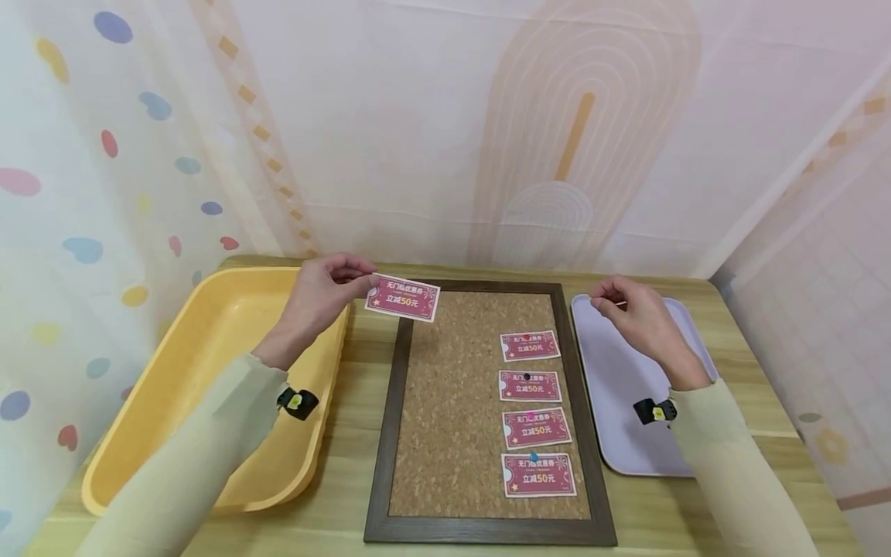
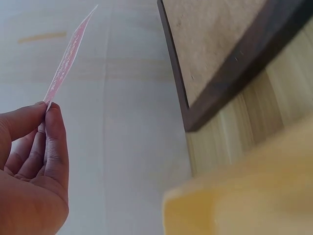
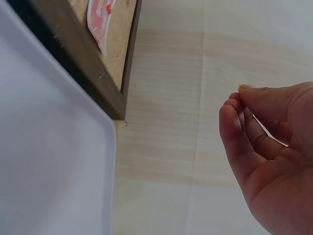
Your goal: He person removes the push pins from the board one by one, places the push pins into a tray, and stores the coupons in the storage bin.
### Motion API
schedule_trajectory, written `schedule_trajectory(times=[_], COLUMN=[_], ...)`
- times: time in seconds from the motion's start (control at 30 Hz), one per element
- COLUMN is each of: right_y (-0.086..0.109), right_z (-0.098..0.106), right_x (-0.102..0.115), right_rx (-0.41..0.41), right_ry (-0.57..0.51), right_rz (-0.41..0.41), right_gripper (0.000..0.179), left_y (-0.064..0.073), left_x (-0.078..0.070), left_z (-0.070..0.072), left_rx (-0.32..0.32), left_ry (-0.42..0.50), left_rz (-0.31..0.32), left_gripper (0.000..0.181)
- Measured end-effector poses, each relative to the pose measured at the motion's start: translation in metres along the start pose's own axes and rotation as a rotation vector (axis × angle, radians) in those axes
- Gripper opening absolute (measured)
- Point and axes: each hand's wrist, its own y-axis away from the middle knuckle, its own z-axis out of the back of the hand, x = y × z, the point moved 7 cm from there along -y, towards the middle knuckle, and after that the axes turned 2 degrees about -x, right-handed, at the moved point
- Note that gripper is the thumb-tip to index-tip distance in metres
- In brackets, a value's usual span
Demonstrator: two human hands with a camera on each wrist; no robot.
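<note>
Pinching, in left hand (image 1: 327, 290), a rectangular paper coupon (image 1: 404, 299) by its left edge, near the upper-left corner of a grainy, dark-framed corkboard (image 1: 452, 402). Curling right hand (image 1: 639, 316), thumb to fingertips, near a smooth lilac tray (image 1: 619, 387); cannot tell if holding anything. Noting, farther out, four matching pinned coupons (image 1: 529, 391) and a round-cornered yellow tub (image 1: 271, 272).

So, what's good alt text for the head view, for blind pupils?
A left hand pinches a pink coupon near the far left corner of a corkboard; four matching coupons are pinned down its right side. A yellow tray lies left; the right hand is above a lavender tray.
</note>
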Motion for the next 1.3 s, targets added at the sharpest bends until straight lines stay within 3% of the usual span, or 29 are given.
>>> schedule_trajectory(times=[0.47,0.77,0.93,1.2,1.3], right_y=[0.013,0.018,0.019,0.019,0.018], right_z=[0.001,0.0,-0.003,-0.005,-0.006], right_x=[-0.023,-0.028,-0.034,-0.045,-0.048], right_rx=[-0.005,0.003,0.011,0.027,0.038], right_ry=[0.037,0.019,0.023,0.037,0.034], right_rz=[0.006,0.015,0.009,-0.018,-0.035], right_gripper=[0.003,0.005,0.006,0.004,0.004], left_y=[0.016,0.024,0.029,0.036,0.037], left_x=[0.028,0.055,0.069,0.093,0.102], left_z=[0.04,0.065,0.076,0.092,0.096], left_rx=[-0.075,-0.122,-0.134,-0.148,-0.143], left_ry=[0.042,0.025,0.122,0.306,0.334], left_rz=[0.021,0.091,0.12,0.147,0.165], left_gripper=[0.029,0.036,0.033,0.011,0.008])
